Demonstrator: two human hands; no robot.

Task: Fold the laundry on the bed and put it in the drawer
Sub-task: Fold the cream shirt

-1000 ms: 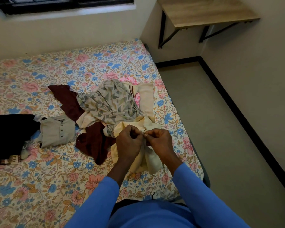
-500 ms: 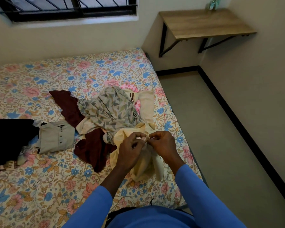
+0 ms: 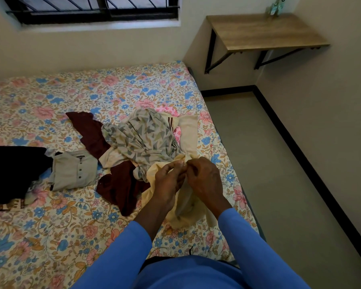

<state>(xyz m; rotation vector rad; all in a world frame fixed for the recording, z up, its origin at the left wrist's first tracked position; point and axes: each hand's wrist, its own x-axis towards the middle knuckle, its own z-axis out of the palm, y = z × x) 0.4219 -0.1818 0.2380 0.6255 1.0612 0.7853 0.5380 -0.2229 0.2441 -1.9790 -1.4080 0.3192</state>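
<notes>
Floral-sheeted bed (image 3: pixel 50 215) carries loose laundry (image 3: pixel 142 138); our left hand (image 3: pixel 168 181) and right hand (image 3: pixel 204 180) both pinch the cream garment (image 3: pixel 186 211) near its top.

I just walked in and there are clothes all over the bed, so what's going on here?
A person in blue sleeves is handling laundry at the bed. The left hand and right hand both pinch the top of a cream cloth. A patterned garment and a maroon garment lie crumpled beside it, a beige shirt and dark clothes further left. No drawer is in view.
</notes>
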